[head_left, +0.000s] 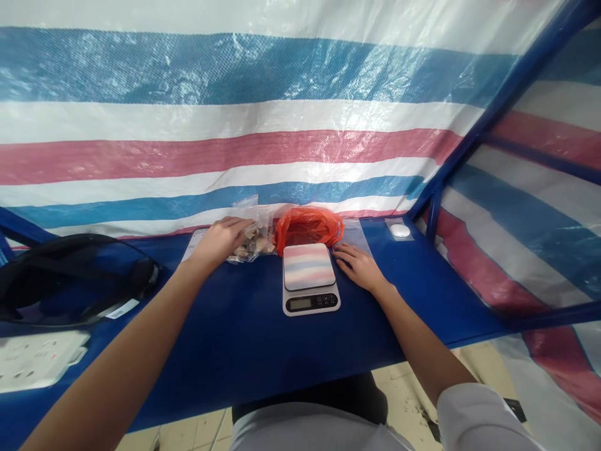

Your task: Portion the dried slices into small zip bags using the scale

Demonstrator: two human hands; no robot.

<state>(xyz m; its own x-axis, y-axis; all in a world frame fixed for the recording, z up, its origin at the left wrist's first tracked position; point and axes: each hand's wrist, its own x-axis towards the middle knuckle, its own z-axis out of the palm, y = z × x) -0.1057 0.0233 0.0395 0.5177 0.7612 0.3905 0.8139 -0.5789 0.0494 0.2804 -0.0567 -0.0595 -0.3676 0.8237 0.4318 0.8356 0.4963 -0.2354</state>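
My left hand (223,238) rests at the near left side of a clear plastic bag (256,241) that holds several brownish dried pieces. Its fingers are stretched out over the bag, and the thumb is mostly hidden. Beside a white kitchen scale (310,275) lies my right hand (359,264), open on the table with fingers apart, close to the scale's right edge. The scale's shiny platform carries nothing, and I cannot make out digits on its display. Directly behind it stands an orange-red plastic bag (310,219) with its mouth open.
Under my left wrist lies a pale printed sheet or screen (193,243). A flat clear bag (359,235) is behind my right hand, and a small packet with a white round object (400,230) sits farther right. At left are a black headset (75,275) and a white power strip (40,360).
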